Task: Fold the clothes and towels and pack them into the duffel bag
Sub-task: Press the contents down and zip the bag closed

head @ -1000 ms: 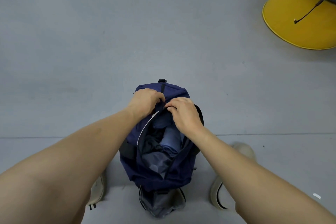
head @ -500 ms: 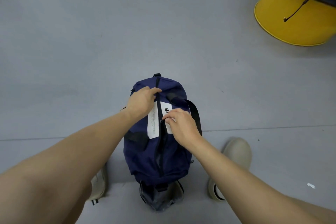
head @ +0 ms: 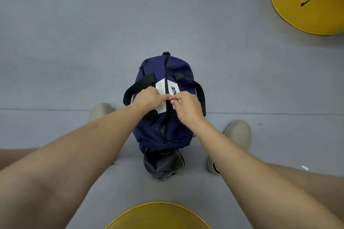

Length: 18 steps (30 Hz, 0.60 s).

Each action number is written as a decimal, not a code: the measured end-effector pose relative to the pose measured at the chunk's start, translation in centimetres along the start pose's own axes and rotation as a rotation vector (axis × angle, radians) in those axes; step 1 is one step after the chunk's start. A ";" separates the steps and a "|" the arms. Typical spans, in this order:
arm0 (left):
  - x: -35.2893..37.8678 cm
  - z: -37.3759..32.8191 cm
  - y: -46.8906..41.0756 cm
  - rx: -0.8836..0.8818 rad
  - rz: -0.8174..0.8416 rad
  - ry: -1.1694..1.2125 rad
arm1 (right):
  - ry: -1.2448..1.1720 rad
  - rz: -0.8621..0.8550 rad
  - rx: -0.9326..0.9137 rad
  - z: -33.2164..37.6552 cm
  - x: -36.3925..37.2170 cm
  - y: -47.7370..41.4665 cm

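1. Duffel bag (head: 163, 128) is sitting on floor (head: 74, 42), nothing lying loose outside: packing likely done.
2. Left hand (head: 149, 98), right hand (head: 187, 107) are both pinching top zipper (head: 165, 72) mid-bag.
3. End pocket (head: 163, 165) is gaping open; zipping remaining.

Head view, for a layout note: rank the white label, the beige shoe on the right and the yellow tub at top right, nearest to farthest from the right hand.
1. white label, on top of the duffel bag, partly under the right hand.
2. beige shoe, to that hand's right, nearer the person.
3. yellow tub, far off in the top right corner.
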<state>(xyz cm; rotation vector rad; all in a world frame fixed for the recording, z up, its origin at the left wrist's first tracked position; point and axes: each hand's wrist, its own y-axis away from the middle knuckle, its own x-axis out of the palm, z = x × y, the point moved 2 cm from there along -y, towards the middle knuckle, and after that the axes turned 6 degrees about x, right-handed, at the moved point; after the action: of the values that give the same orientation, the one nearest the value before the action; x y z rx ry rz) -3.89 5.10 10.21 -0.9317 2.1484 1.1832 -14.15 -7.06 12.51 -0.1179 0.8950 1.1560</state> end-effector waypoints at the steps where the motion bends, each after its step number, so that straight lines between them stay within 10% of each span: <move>1: 0.1 -0.1 0.0 0.004 -0.008 -0.011 | -0.002 0.000 -0.001 -0.3 0.1 0.3; 18: 1.7 2.7 6.3 0.284 -0.220 -0.027 | -0.026 0.092 0.007 -2.0 1.0 8.6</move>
<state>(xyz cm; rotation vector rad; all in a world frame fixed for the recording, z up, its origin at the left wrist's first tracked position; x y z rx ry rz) -9.49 9.34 10.95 -0.9859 2.0617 0.7579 -22.27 -3.54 13.56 -0.0563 0.8883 1.2377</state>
